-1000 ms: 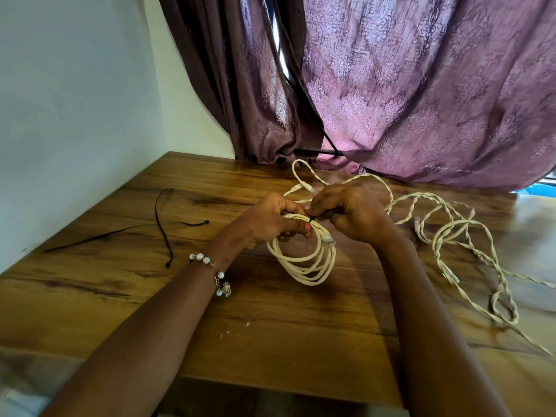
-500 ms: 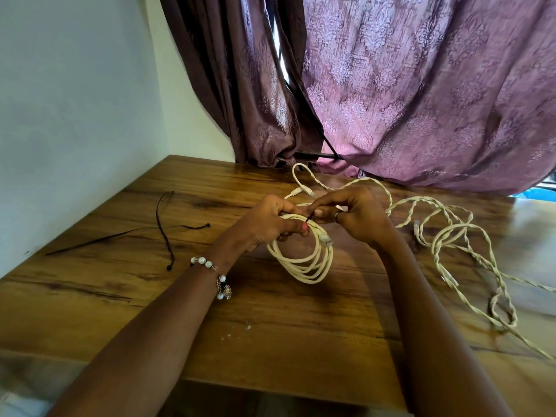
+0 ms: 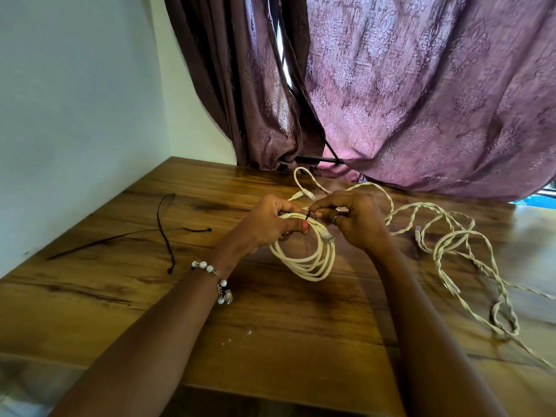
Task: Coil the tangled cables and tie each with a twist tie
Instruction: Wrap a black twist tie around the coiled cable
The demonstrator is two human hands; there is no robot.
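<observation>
One cream network cable (image 3: 304, 257) is coiled and gripped at its top by the left hand (image 3: 267, 225) while the right hand (image 3: 352, 219) pinches the black twist tie (image 3: 307, 216) there, tie apparently unfinished; the tangled cables (image 3: 451, 251) and spare ties (image 3: 164, 230) lie untouched on the wooden table (image 3: 270, 341).

Soft daylight through backlit curtains (image 3: 421, 85), wide-angle bowing at edges, sharp focus.

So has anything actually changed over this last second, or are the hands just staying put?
Very little. The right hand has opened up slightly, still pinching the thin black twist tie atop the coiled cream cable. The left hand still grips that coil. The tangled cream cables and spare black ties haven't moved.
</observation>
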